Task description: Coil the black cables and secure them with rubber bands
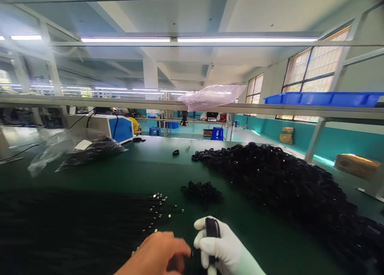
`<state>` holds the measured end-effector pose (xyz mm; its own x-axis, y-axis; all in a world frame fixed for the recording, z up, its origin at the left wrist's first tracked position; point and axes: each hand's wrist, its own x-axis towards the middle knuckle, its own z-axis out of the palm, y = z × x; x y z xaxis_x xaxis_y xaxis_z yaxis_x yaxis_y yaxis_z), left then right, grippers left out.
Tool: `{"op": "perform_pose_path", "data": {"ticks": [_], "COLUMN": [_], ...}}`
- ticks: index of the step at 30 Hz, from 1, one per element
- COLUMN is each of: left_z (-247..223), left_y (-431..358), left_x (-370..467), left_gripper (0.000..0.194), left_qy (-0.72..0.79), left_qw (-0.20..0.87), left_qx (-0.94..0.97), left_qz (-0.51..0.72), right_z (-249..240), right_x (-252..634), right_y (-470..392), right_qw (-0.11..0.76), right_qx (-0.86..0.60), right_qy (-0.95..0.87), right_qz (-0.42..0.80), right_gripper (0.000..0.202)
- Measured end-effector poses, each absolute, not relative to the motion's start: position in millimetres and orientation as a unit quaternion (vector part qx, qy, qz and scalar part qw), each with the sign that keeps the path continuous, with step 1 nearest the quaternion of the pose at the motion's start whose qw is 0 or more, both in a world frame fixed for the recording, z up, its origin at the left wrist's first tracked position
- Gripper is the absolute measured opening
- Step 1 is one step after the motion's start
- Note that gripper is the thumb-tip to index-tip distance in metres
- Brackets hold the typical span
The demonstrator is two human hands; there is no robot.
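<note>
My right hand [220, 243], in a white glove, is closed around a coiled black cable [212, 229] that stands upright in its fingers at the bottom centre. Just left of it is my bare left hand [162, 253], somewhat blurred. Its fingers are bent and apart, with nothing visible between them, and the fingertips come close to the glove. Under and beyond the left hand lie many straight black cables [75, 223] side by side, their small silver ends [156, 211] pointing right. A small heap of black coils [202, 193] lies beyond the gloved hand.
A large pile of black coils [279, 183] covers the right side of the green tabletop [138, 171]. One loose coil [175, 152] lies farther back. Plastic bags [90, 151] and a blue-and-white machine [117, 127] stand back left. Overhead, a shelf carries plastic film [213, 97] and a blue tray [324, 99].
</note>
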<state>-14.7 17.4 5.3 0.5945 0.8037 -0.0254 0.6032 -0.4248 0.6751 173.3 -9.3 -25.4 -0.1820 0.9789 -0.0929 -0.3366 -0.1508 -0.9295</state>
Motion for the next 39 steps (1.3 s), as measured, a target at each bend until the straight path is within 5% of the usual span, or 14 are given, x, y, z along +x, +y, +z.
{"op": "perform_pose_path", "data": {"ticks": [5, 10, 15, 21, 25, 28, 32, 35, 39], "left_z": [17.0, 15.4, 17.2, -3.3, -11.4, -2.3, 8.2, 5.2, -1.2], "left_y": [19.5, 6.3, 8.1, 28.8, 19.9, 12.7, 9.5, 6.3, 2.3], "left_x": [-18.7, 2.1, 12.6, -14.0, -11.9, -6.9, -3.2, -1.2, 2.7], "left_gripper": [0.056, 0.058, 0.056, 0.025, 0.021, 0.010, 0.021, 0.024, 0.039], "left_qy": [0.421, 0.428, 0.470, 0.420, 0.464, 0.464, 0.371, 0.375, 0.407], "left_qw": [0.353, 0.300, 0.194, 0.411, 0.407, 0.559, 0.675, 0.602, 0.339], "left_qx": [0.821, 0.849, 0.861, 0.806, 0.781, 0.661, 0.531, 0.596, 0.788], "left_qz": [0.152, 0.076, 0.001, 0.063, 0.092, 0.190, 0.353, 0.376, 0.314], "right_z": [-47.1, -55.3, -65.4, -52.5, -39.7, -46.6, -58.8, -54.1, -39.6], "right_x": [166.4, 150.7, 144.0, 153.9, 163.5, 162.3, 158.8, 158.9, 155.9], "right_y": [1.9, 13.2, 12.0, -3.9, -12.6, -11.7, -6.7, -7.9, -13.2], "right_qw": [0.389, 0.483, 0.462, 0.437, 0.479, 0.474, 0.450, 0.422, 0.376], "right_qx": [-0.357, -0.345, -0.409, -0.474, -0.254, -0.126, -0.104, -0.205, -0.374], "right_qy": [-0.493, -0.598, -0.622, -0.573, -0.499, -0.434, -0.437, -0.433, -0.426], "right_qz": [0.691, 0.539, 0.483, 0.506, 0.676, 0.756, 0.772, 0.770, 0.733], "right_gripper": [0.063, 0.051, 0.048, 0.034, 0.043, 0.050, 0.057, 0.057, 0.034]}}
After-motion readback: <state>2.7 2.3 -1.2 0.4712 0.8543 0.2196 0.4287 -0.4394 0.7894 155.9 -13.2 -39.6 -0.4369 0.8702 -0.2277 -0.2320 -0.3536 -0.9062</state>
